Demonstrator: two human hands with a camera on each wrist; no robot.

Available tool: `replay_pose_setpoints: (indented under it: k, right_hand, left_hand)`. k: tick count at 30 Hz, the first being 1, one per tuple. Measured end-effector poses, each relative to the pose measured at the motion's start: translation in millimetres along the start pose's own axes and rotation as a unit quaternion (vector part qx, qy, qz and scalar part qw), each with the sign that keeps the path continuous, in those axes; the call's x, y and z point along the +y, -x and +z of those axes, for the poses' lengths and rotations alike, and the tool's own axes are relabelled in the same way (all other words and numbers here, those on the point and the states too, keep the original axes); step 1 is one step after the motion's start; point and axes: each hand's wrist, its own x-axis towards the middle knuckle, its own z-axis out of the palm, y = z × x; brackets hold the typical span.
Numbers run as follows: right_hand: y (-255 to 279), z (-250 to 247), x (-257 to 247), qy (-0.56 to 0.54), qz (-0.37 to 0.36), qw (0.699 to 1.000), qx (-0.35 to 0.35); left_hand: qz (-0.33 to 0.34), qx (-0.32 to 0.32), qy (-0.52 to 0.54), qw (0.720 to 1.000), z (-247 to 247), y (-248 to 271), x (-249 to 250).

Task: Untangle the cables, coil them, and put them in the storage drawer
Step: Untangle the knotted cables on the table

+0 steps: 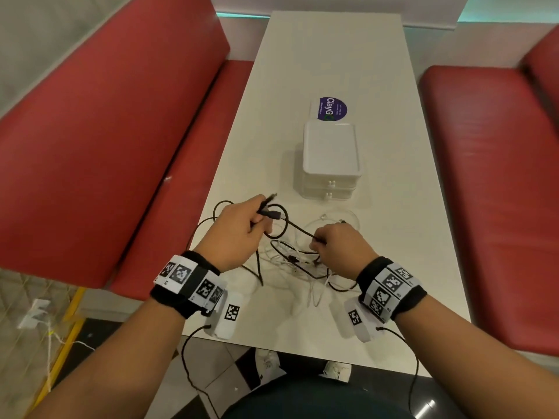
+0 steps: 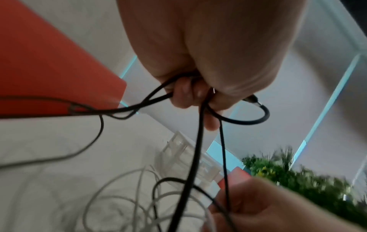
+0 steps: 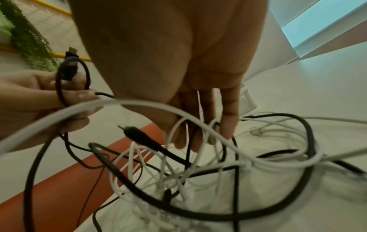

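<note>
A tangle of black and white cables point(image 1: 295, 264) lies on the white table point(image 1: 393, 207) in front of me. My left hand point(image 1: 260, 220) is lifted above it and grips a small loop of the black cable point(image 1: 298, 229), with two plugs sticking out past the fingers. In the left wrist view its fingers point(image 2: 184, 95) curl round the black cable point(image 2: 198, 141). That cable runs down to my right hand point(image 1: 317, 243), which pinches it just above the pile. In the right wrist view white and black strands point(image 3: 198, 175) hang under the right fingers point(image 3: 228, 122). The white storage drawer unit point(image 1: 331, 152) stands behind, with both drawers closed.
A purple-labelled card point(image 1: 331, 108) lies behind the drawer unit. Red padded benches point(image 1: 121, 146) point(image 1: 490, 192) flank the table on both sides. The table's near edge point(image 1: 302, 355) is close to my wrists. Green plants point(image 2: 298, 180) show beyond the table.
</note>
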Motion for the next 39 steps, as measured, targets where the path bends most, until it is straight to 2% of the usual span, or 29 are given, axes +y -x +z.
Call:
replay_pose_setpoints:
  k: [3, 5, 7, 9, 11, 13, 15, 17, 19, 20, 22, 24, 25, 27, 28, 30, 31, 32, 34, 36, 39]
  right_hand:
    - [-2.2, -0.8, 9.3, 0.015, -0.005, 1.0, 0.004]
    - [-2.1, -5.8, 12.7, -0.012, -0.01, 0.999, 0.04]
    - [-0.3, -13.1, 14.0, -0.047, -0.007, 0.994, 0.097]
    - [4.4, -19.5, 11.4, -0.048, -0.054, 0.986, 0.152]
    - [8.7, -18.9, 7.0, -0.023, -0.123, 0.98, 0.155]
    - [11.0, -12.6, 6.7, -0.031, -0.136, 0.983, 0.116]
    - [11.5, -6.8, 12.2, -0.042, -0.099, 0.992, 0.068]
    - [10.5, -5.5, 16.8, -0.042, -0.069, 0.996, 0.043]
    - [8.4, -7.2, 15.6, 0.003, -0.053, 0.998, 0.02]
    - [6.8, -8.1, 13.2, 0.057, -0.046, 0.997, 0.02]
    - [3.1, -11.1, 9.8, 0.144, -0.025, 0.988, 0.054]
    - [2.4, -14.4, 8.9, 0.142, -0.032, 0.982, 0.119]
    - [4.4, -16.4, 8.1, 0.117, -0.059, 0.979, 0.155]
    - [9.9, -19.3, 6.4, -0.006, -0.122, 0.973, 0.195]
    - [13.2, -21.3, 3.8, -0.102, -0.13, 0.969, 0.184]
    - [17.6, -25.4, -2.9, -0.265, -0.085, 0.949, 0.15]
    - [17.4, -25.3, -2.9, -0.304, -0.057, 0.939, 0.147]
    - [16.2, -24.3, 0.0, -0.313, -0.033, 0.938, 0.144]
    - [13.1, -18.9, 9.6, -0.278, 0.011, 0.955, 0.105]
    - [12.8, -12.3, 17.0, -0.193, 0.032, 0.98, 0.036]
    - [14.8, -7.7, 16.7, -0.153, 0.027, 0.988, -0.013]
  left_hand:
    - [-0.034, 0.029, 0.165, 0.985, -5.5, 1.5, 1.2]
    - [-0.047, 0.012, 0.177, 0.983, -11.8, -0.1, -3.9]
    - [-0.039, -0.053, 0.007, 0.998, -18.6, 0.1, -15.7]
    - [-0.025, -0.136, -0.203, 0.969, -20.5, 5.5, -27.7]
    - [-0.025, -0.154, -0.313, 0.937, -21.5, 11.5, -38.8]
    - [-0.025, -0.082, -0.37, 0.925, -28.7, 11.9, -42.3]
    - [-0.028, 0.046, -0.369, 0.928, -41.4, 10.7, -39.8]
    - [-0.015, 0.161, -0.324, 0.932, -53.4, 10.2, -32.9]
    - [-0.001, 0.201, -0.242, 0.949, -55.3, 11.6, -25.9]
    - [0.009, 0.186, -0.187, 0.964, -52.7, 11.7, -24.2]
    - [0.019, 0.087, -0.099, 0.991, -44.5, 12.4, -25.0]
    - [-0.001, -0.045, -0.083, 0.996, -35.8, 14.2, -27.7]
    - [-0.014, -0.096, -0.097, 0.991, -31.7, 15.7, -29.8]
    - [-0.029, -0.16, -0.173, 0.971, -24.1, 19.3, -36.7]
    - [-0.031, -0.186, -0.226, 0.956, -20.8, 21.0, -39.8]
    - [-0.037, -0.222, -0.313, 0.923, -16.6, 24.6, -51.5]
    - [-0.05, -0.228, -0.341, 0.911, -17.7, 25.4, -57.4]
    - [-0.065, -0.224, -0.362, 0.903, -20.8, 26.0, -62.9]
    - [-0.088, -0.178, -0.401, 0.894, -32.9, 25.3, -71.9]
    - [-0.105, -0.08, -0.424, 0.896, -54.4, 21.0, -73.3]
    - [-0.11, 0.1, -0.402, 0.904, -85.9, 15.9, -67.1]
